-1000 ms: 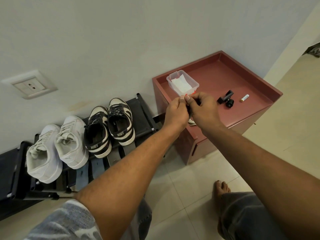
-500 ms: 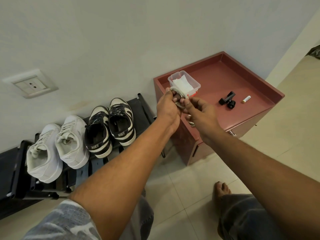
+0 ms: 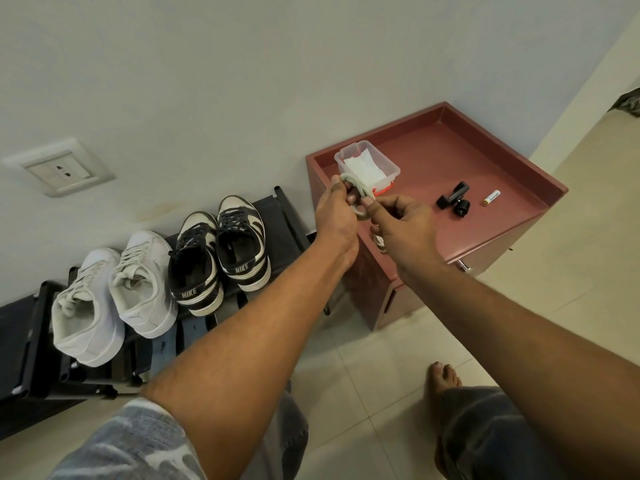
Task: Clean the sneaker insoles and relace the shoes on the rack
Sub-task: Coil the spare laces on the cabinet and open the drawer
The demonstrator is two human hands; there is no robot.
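**A:** Hands, quick?

**B:** Your left hand [image 3: 337, 216] has its fingers curled round a coil of whitish lace [image 3: 358, 190]. Your right hand [image 3: 405, 230] pinches the same lace between thumb and forefinger. Both are over the near-left corner of the red tabletop [image 3: 467, 157], just in front of the clear tub [image 3: 388, 162].

**A:** Risk?

**B:** If you pull too fast, the loops will likely slip off your left fingers and tangle. The loose tail under your right hand could catch on the cabinet edge.

**A:** Which way does it point?

**B:** The lace is coiled, so it has no single axis; one tail hangs down. The white sneakers [image 3: 142, 285] and black-and-white sneakers [image 3: 242, 244] are on the rack [image 3: 284, 218], heels toward you, toes to the wall, long axes running away from you.
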